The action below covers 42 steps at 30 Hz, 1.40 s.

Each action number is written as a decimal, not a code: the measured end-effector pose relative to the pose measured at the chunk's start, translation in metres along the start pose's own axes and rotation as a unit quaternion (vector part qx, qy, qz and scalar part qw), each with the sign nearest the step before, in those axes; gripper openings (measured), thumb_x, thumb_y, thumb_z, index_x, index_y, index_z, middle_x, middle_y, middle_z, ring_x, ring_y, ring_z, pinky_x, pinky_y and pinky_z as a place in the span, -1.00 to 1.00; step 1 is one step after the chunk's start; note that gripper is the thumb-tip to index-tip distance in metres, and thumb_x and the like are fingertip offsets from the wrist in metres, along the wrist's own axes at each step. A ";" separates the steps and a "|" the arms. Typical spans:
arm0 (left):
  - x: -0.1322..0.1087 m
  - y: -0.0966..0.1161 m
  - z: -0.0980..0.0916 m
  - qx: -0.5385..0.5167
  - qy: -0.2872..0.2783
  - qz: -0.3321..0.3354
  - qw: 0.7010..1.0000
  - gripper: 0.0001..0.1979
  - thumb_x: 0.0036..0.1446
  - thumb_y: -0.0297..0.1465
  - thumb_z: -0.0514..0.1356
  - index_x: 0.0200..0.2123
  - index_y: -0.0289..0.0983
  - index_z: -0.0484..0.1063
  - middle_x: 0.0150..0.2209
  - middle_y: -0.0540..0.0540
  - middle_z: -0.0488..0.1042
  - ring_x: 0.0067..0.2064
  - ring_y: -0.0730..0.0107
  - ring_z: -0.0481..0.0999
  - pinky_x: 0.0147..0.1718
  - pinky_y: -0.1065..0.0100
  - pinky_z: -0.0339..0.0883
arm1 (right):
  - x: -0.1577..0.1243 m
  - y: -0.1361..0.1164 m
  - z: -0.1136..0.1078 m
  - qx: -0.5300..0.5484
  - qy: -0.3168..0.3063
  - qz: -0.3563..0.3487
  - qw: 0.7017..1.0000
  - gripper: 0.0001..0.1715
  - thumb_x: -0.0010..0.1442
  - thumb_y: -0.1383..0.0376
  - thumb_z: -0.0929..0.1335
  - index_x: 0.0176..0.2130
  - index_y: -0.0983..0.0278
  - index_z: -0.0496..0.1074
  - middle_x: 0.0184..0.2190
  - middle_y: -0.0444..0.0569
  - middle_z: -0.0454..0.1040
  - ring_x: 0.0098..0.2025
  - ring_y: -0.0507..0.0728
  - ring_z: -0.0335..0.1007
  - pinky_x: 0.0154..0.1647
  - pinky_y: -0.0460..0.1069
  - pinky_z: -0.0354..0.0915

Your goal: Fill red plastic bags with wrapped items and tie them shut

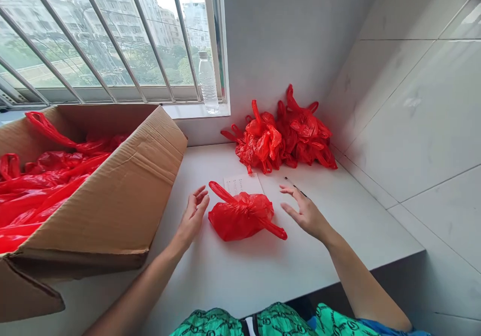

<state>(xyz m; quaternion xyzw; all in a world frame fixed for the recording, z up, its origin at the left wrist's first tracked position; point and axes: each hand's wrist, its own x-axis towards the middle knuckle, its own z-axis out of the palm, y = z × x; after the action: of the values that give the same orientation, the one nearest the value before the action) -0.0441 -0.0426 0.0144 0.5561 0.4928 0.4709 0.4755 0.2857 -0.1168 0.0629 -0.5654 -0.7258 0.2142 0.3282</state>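
Observation:
A red plastic bag point(240, 218), knotted at the top with its two handles sticking out, lies on the white table in front of me. My left hand point(193, 215) is just to the left of the bag, fingers apart and slightly curled, holding nothing. On the other side, my right hand point(304, 213) hovers a little way from the bag, its fingers spread and nothing in them. Partly covered by the bag is a sheet of paper point(253, 183) with writing. A dark pen point(296, 187) lies behind my right hand, which hides some of it.
On the left stands an open cardboard box point(124, 190) filled with red plastic bags point(56, 180). Several knotted red bags point(285, 138) are heaped against the back wall. A clear water bottle point(208, 82) stands on the windowsill by the barred window. Tiled wall borders the table's right side.

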 end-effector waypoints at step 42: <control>-0.079 0.101 0.005 0.243 -0.250 0.244 0.905 -0.63 0.21 -0.04 0.19 -0.23 -0.24 0.50 -0.44 -0.08 0.46 -0.45 0.37 0.36 -0.48 0.37 0.13 | 0.012 -0.061 0.042 0.192 -0.116 -0.217 0.950 -0.70 0.29 0.04 0.34 -0.38 0.13 0.48 -0.50 -0.10 0.49 -0.45 0.14 0.44 0.03 0.20 0.41</control>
<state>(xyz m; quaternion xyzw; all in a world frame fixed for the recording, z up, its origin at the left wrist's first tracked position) -0.0344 -0.1282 0.1097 0.8566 0.3057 0.2838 0.3037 0.2127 -0.1194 0.0784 -0.2921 -0.8088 0.3374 0.3830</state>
